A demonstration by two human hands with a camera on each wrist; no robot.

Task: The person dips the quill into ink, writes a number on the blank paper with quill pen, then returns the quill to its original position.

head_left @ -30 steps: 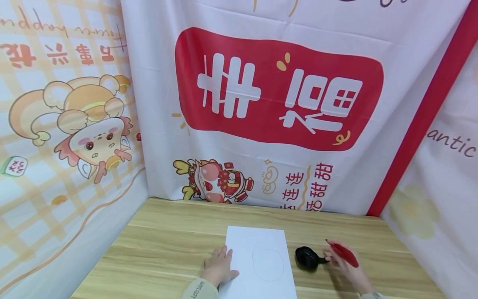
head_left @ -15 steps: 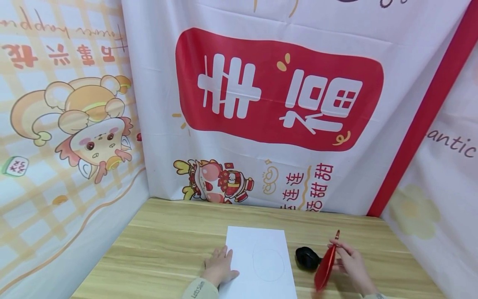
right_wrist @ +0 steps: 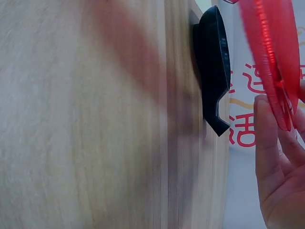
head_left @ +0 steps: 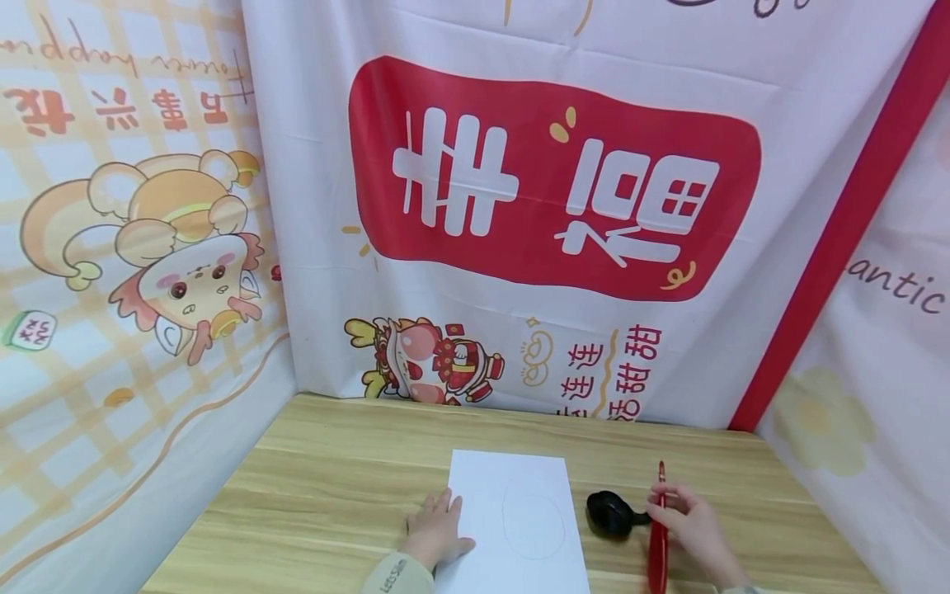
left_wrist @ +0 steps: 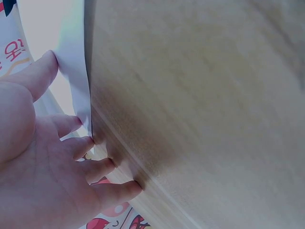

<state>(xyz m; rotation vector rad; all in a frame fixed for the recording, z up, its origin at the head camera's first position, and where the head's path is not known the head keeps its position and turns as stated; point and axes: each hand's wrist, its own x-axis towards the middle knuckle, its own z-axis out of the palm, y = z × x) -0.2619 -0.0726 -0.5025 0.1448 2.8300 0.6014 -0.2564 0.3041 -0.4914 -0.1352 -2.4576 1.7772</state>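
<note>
My left hand (head_left: 434,532) lies with spread fingers over the left edge of a white sheet of paper (head_left: 482,495), on which a thin rounded outline is drawn. In the left wrist view, the thumb reaches over the paper (left_wrist: 71,28) and the fingertips meet the wood by its edge. My right hand (head_left: 693,528) pinches a long, red, leaf-shaped thing (head_left: 658,544) with a narrow tip pointing away; up close, it has a ridged edge (right_wrist: 264,33). Just left of this hand sits a black, spoon-like dish (head_left: 611,513) with a short bent handle, overlapped by the fingertips.
The wooden table (head_left: 356,478) meets a printed white cloth backdrop (head_left: 312,206) at the back. Patterned cloth walls (head_left: 44,462) stand at left and right. The black dish (right_wrist: 213,57) is between the paper and my right hand.
The red thing has turned in my right hand: its broad end swung from the right down toward me, and its tip now points away. The left hand and paper stay put.
</note>
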